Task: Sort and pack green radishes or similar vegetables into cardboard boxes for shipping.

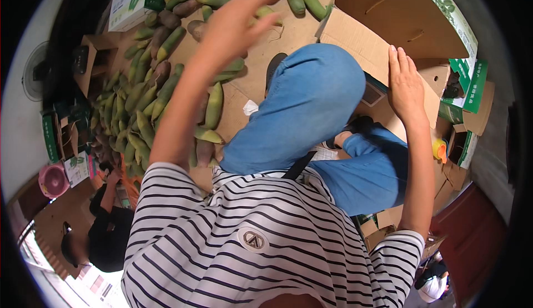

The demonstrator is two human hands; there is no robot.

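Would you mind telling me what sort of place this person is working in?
Probably a produce packing room or shed. Long green and brown vegetables lie heaped on the floor, open cardboard boxes stand around, and the right hand rests on a box flap while the left hand reaches toward the pile.

The left hand (pixel 236 27) is motion-blurred and covers several vegetables (pixel 150 102). The knee (pixel 311 94) hides the floor and the box (pixel 388 24) base.

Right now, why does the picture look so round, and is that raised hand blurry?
Head view: fisheye lens bends the cardboard box edges and leaves black corners; the left hand is slightly motion-smeared, the right hand sharp; light is soft and even, brighter at the lower-left rim.
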